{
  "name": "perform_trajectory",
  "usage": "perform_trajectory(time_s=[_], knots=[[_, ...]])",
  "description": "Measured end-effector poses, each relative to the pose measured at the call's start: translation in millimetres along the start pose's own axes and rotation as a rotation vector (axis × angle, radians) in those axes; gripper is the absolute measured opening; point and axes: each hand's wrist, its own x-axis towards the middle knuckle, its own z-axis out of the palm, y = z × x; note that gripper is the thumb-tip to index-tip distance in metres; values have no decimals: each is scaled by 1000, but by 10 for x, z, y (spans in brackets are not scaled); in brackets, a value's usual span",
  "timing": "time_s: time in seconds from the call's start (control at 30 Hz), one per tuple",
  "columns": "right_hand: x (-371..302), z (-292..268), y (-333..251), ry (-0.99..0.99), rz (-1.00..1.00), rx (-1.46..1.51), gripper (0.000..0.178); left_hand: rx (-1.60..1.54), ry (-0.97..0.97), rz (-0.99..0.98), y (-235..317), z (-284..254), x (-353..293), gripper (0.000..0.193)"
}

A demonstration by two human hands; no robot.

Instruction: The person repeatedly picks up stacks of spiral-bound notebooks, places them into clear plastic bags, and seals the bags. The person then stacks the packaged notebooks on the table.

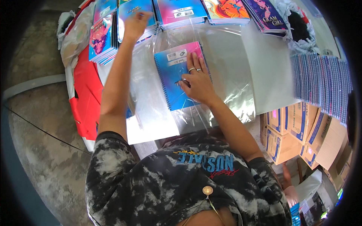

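Observation:
A blue and pink spiral notebook (166, 84) lies back cover up on a large clear plastic sheet (232, 79) in front of me. My right hand (198, 81), with rings on it, presses on the notebook's right part, fingers stretched out and thumb apart. Farther up and to the left, my left hand (136, 24) is over a stack of blue notebooks (126, 17), its fingers loosely bent and slightly blurred. Nothing shows in the left fingers, and whether they touch the top cover I cannot tell.
More notebook stacks line the far edge: pink and blue (181, 9), orange (228, 9) and purple (266, 15). Many spiral-bound notebooks (320, 81) stand packed at the right. Below them are cardboard boxes (283, 145). Red material (88, 98) hangs at the left; another person's arm (287, 175) shows lower right.

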Motion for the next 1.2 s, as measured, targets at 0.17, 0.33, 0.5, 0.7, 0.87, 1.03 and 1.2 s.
perform_trajectory(time_s=[0.17,0.33,0.5,0.7,0.87,1.03,1.2], knots=[[-4,-14,9,8,11,10,22,1,55,-122,310,193,-459,44],[5,-20,-8,9,-4,-6,21,27,-19,-47,378,639,-527,37],[18,-16,-14,2,9,-25,21,139,494,-144,470,521,-1249,30],[36,-26,83,-11,45,399,25,790,109,-166,323,995,-2075,62],[152,128,13,-44,-216,82,25,841,23,-79,299,1004,-2013,63],[391,11,193,-436,-200,285,26,728,-2,-38,264,948,-2024,71],[555,-79,234,-643,-152,350,28,590,-290,17,863,1276,-2961,84]])
